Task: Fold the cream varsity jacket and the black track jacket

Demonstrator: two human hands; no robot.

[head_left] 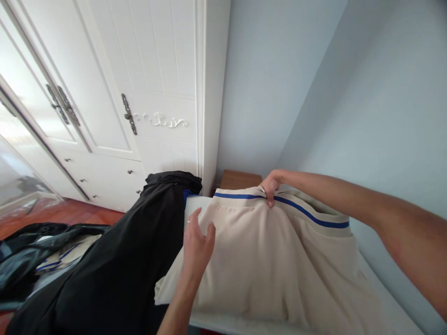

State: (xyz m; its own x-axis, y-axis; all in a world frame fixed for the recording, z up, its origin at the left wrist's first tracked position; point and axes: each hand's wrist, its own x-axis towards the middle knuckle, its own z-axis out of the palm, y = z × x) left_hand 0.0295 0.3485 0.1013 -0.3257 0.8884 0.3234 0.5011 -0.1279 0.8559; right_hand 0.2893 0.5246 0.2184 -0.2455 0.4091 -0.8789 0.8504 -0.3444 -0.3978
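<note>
A cream garment (251, 260) with a ribbed, blue-striped band (240, 196) lies spread over a white board (197, 203). My right hand (271, 186) grips the band near its middle, with the thumb in front and the other fingers partly hidden behind the cloth. To the right of that grip, the band's opening gapes a little. My left hand (199, 242) is over the garment's left side, its thumb and fingers apart and nothing held. I cannot tell whether it touches the cloth. Soft folds run down the garment below my right hand.
Left of the board is a large draped black garment (118, 251). An open bag of clothes (45, 260) lies on the reddish floor (77, 211). A white wardrobe (167, 70) stands behind, beside a pale blue wall (265, 83). A brown wooden box-like piece (239, 179) sits beyond the board.
</note>
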